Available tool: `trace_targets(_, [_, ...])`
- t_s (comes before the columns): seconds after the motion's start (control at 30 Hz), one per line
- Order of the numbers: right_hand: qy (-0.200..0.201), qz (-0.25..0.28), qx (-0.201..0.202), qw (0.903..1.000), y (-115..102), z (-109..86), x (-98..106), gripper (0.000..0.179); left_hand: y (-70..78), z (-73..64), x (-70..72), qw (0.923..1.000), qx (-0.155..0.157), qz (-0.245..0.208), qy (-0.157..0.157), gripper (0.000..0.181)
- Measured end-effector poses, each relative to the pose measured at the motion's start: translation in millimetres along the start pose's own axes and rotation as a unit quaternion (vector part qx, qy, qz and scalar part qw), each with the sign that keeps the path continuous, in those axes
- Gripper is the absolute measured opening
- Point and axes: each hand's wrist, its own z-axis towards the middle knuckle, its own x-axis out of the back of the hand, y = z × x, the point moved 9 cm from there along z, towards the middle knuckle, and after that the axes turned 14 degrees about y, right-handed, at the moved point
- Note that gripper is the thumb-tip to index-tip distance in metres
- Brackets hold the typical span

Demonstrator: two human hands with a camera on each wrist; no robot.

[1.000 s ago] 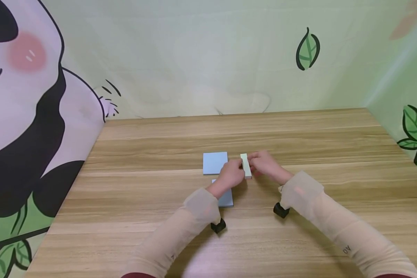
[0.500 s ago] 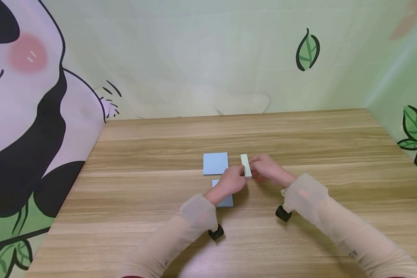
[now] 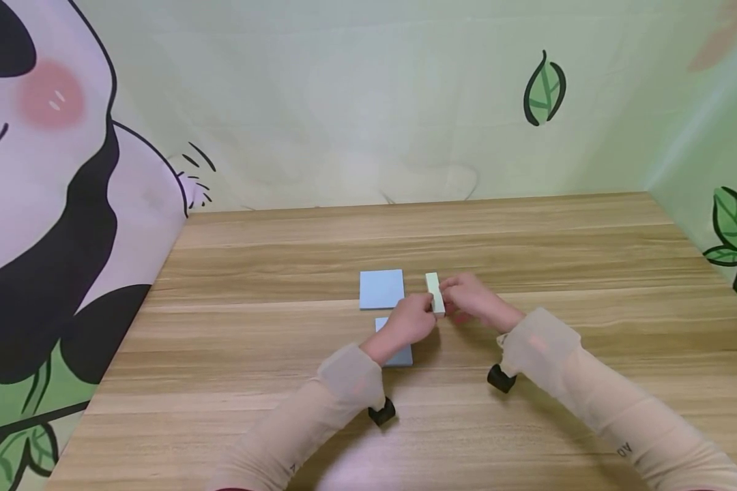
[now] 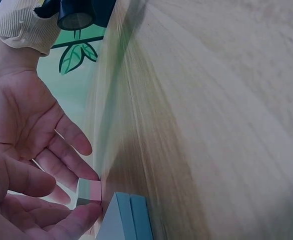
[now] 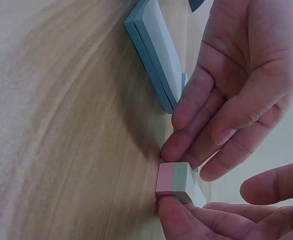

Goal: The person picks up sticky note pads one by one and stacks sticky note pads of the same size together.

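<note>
A narrow block of stacked layers (image 3: pixel 435 294), pale green on top and pink beneath, lies on the table between my hands. My left hand (image 3: pixel 413 319) touches its left side with fairly straight fingers, as the right wrist view shows. From the other side my right hand (image 3: pixel 471 300) rests its fingertips against the block's edge (image 5: pixel 172 177). Neither hand curls round it. A flat light blue square (image 3: pixel 381 289) lies to the left. Nearer to me is another blue piece (image 3: pixel 400 356), partly covered by my left hand; in the left wrist view it shows two layers (image 4: pixel 131 220).
The wood-grain table (image 3: pixel 270 341) runs back to a pale green wall cloth (image 3: pixel 344 102) printed with a panda and leaves. Small black wrist cameras hang under the left sleeve (image 3: pixel 350 375) and the right sleeve (image 3: pixel 540 341).
Over the last second both hands shift slightly toward me, the right also a little to the right. The block and blue pieces stay in nearly the same place. Little differs over the last half second.
</note>
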Motion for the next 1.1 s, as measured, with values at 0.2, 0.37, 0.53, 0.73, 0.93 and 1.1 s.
trace_targets(0.2, [0.002,-0.005,-0.009,0.9999,-0.9,-3.8,2.9,0.038,-3.2,0.5,-1.4,0.9993,0.02,-0.029,-0.01,0.01])
trace_targets(0.37, [0.003,-0.015,-0.01,0.9998,0.3,-5.6,4.6,0.038,-4.7,-0.1,-0.3,0.9994,0.016,-0.027,-0.014,0.023])
trace_targets(0.53, [0.002,-0.019,-0.003,0.9998,0.4,-7.7,7.4,0.039,-9.2,-1.9,3.3,0.9995,0.016,-0.024,-0.009,0.038])
trace_targets(0.73, [0.0,-0.019,-0.005,0.9998,1.6,-12.5,11.4,0.041,-15.0,-5.3,11.7,0.9991,0.019,-0.038,0.004,0.038])
trace_targets(0.93, [-0.002,-0.029,-0.002,0.9996,2.9,-17.1,14.3,0.043,-19.8,-10.3,23.0,0.9994,-0.002,-0.032,0.017,0.037])
trace_targets(1.1, [-0.002,-0.036,0.013,0.9993,2.0,-21.7,16.0,0.041,-23.0,-15.2,30.0,0.9992,-0.015,-0.033,0.016,0.037])
